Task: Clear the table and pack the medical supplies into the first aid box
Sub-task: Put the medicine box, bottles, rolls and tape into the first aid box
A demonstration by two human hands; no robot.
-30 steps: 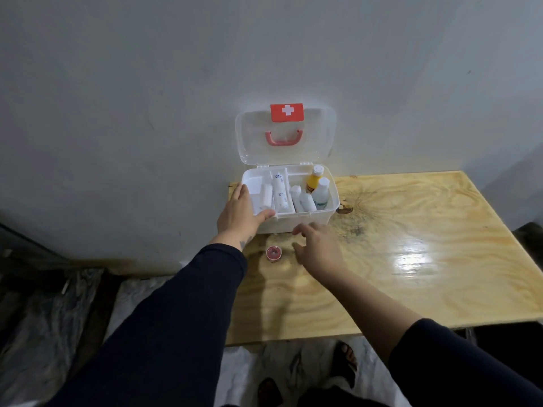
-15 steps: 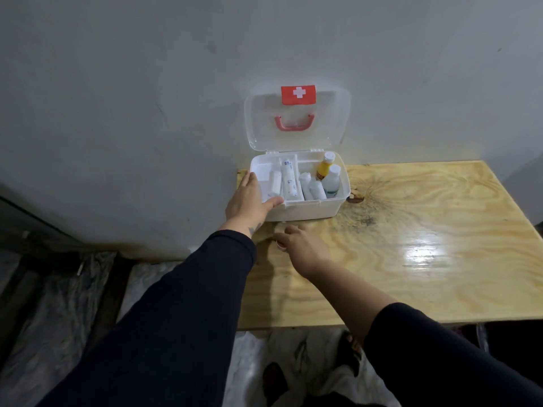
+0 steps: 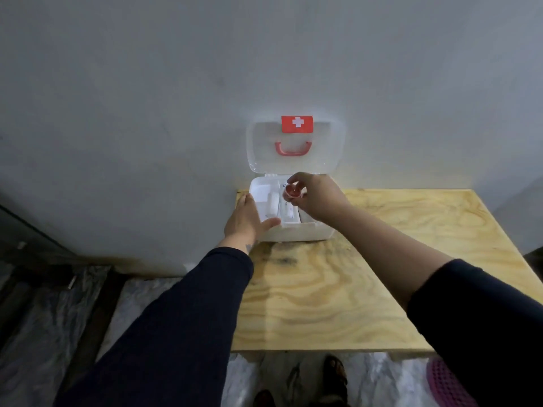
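The white first aid box (image 3: 305, 232) stands open at the back left of the wooden table (image 3: 338, 295), its clear lid (image 3: 264, 148) with red cross and red handle leaning on the wall. My right hand (image 3: 316, 198) hovers over the box's middle and pinches a small red tape roll (image 3: 291, 193). My left hand (image 3: 248, 220) lies flat against the box's left front corner, thumb over the rim. A white bandage roll (image 3: 273, 205) and a long packet (image 3: 288, 214) lie inside; the bottles on the right are hidden by my right hand.
The grey wall rises directly behind the box. Plastic sheeting (image 3: 44, 333) covers the floor left of the table. Feet in sandals (image 3: 333, 374) show below the table's front edge, and a pink mesh object (image 3: 446, 383) sits at the lower right.
My right hand picked the red tape roll off the table in front of the box and lifted it over the open box. My left hand stayed on the box's corner.
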